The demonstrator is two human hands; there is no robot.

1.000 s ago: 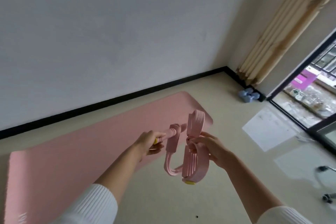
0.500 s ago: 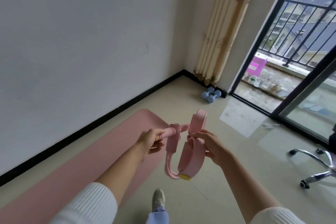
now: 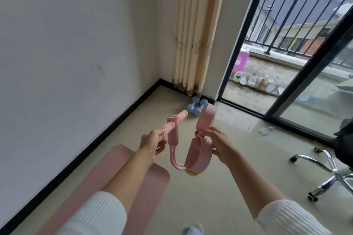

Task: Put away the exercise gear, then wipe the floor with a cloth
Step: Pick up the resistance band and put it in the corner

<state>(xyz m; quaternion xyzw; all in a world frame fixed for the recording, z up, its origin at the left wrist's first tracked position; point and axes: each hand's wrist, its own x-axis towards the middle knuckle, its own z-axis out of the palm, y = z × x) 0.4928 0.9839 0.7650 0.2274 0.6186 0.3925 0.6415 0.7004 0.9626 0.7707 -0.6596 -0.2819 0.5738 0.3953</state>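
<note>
I hold a pink pedal resistance puller (image 3: pixel 197 149) in the air in front of me. My left hand (image 3: pixel 152 142) grips its pink bar handle, which points toward the corner. My right hand (image 3: pixel 217 144) grips the two pink foot pedals, one standing up and one hanging down with a yellow end. Pink elastic tubes loop between bar and pedals. A pink exercise mat (image 3: pixel 107 189) lies on the floor along the left wall, below my left arm. Two blue dumbbells (image 3: pixel 196 105) sit in the corner under the curtain.
A beige curtain (image 3: pixel 194 30) hangs in the corner. An open glass sliding door (image 3: pixel 313 74) leads to a balcony with a railing. A chrome office chair base (image 3: pixel 332 173) stands at the right. A crumpled scrap (image 3: pixel 266 130) lies on the floor near the door.
My view has swung right and up, from the mat toward the corner and balcony door. Both hands keep holding the puller, and the dumbbells look nearer.
</note>
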